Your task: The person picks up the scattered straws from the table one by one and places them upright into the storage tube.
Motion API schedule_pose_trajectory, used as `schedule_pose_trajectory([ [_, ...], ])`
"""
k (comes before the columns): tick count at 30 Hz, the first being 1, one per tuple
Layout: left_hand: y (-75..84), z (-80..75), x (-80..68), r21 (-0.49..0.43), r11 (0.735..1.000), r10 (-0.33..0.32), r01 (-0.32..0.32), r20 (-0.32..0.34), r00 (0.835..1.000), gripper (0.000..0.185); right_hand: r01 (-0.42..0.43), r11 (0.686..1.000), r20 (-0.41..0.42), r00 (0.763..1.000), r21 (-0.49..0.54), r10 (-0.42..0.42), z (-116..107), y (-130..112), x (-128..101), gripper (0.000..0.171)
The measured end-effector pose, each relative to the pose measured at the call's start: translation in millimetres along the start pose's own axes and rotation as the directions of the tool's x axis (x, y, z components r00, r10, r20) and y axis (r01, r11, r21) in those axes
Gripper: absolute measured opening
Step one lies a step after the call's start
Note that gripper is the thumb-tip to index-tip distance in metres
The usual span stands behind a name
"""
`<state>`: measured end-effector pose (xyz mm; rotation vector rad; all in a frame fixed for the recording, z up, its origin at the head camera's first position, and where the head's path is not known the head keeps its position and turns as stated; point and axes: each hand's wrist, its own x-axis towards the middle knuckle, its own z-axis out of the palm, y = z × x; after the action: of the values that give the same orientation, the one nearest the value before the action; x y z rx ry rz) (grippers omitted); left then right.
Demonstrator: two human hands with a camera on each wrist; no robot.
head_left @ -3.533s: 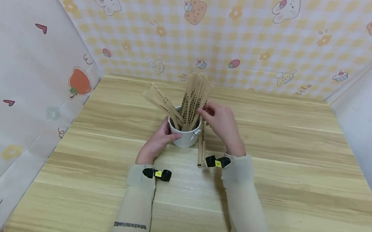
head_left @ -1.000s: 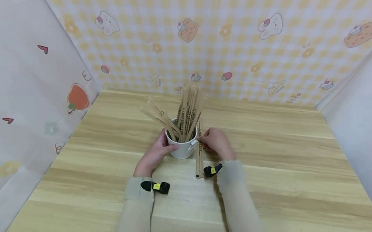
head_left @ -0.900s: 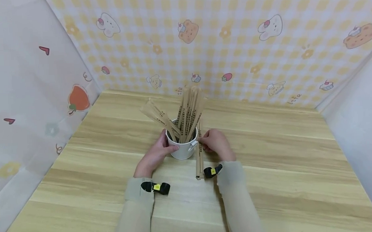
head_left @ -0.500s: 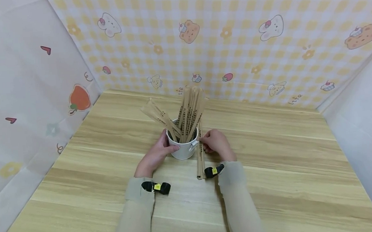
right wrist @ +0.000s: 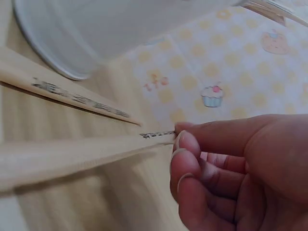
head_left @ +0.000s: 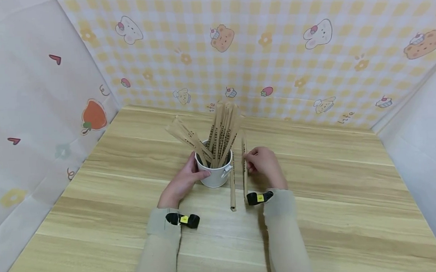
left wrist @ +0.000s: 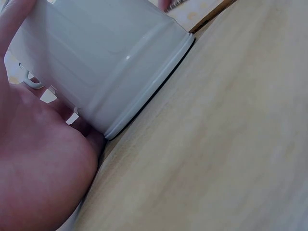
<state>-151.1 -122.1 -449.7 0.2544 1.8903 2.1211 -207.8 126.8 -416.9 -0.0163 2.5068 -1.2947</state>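
A white metal bucket (head_left: 214, 179) stands upright on the table, filled with several paper-wrapped straws (head_left: 222, 140) that fan out over its rim. My left hand (head_left: 183, 178) grips the bucket from its left side, thumb across the front; the left wrist view shows the palm (left wrist: 43, 168) close to the bucket's base. Between thumb and fingertips, my right hand (head_left: 264, 164) pinches one paper-wrapped straw (right wrist: 91, 156) to the right of the bucket. Another wrapped straw (head_left: 232, 192) lies on the table between the bucket and the pinched one.
The wood-grain table (head_left: 337, 179) reaches out on both sides of the bucket. A checked yellow cloth (head_left: 273, 60) hangs behind it, and a white printed cloth (head_left: 37, 99) stands at the left. Each sleeve carries a black wrist camera.
From above the bucket's rim, my right hand has come down beside it to the straws on the table. It has just drawn one straw rightward, away from the other. The left hand keeps its grip.
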Motion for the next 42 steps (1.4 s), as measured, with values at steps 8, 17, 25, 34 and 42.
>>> schedule_pose_trajectory([
  [8,3.9,1.1,-2.0,0.011,1.000,0.002,-0.002,0.003,1.000,0.100,0.079,0.997,-0.104,0.992,0.009,-0.078,-17.3,-10.7,-9.0,0.022],
  [17,18.3,6.9,-7.4,0.023,1.000,-0.005,0.004,0.024,1.000,0.094,0.195,0.978,-0.247,0.954,0.075,-0.171,-36.6,-33.7,-29.5,0.028],
  [25,16.9,6.0,-6.4,0.017,1.000,0.001,-0.001,0.027,1.000,0.093,0.286,0.949,-0.415,0.886,0.134,-0.208,-48.0,-48.3,-47.9,0.034],
  [34,19.0,7.2,-7.3,0.025,1.000,0.010,-0.011,0.028,1.000,0.094,0.447,0.859,-0.555,0.793,0.251,-0.250,-52.1,-65.7,-64.6,0.026],
  [42,20.8,8.2,-7.5,0.026,1.000,-0.002,0.001,0.025,1.000,0.094,0.561,0.764,-0.613,0.737,0.320,-0.285,-48.1,-81.2,-76.5,0.017],
])
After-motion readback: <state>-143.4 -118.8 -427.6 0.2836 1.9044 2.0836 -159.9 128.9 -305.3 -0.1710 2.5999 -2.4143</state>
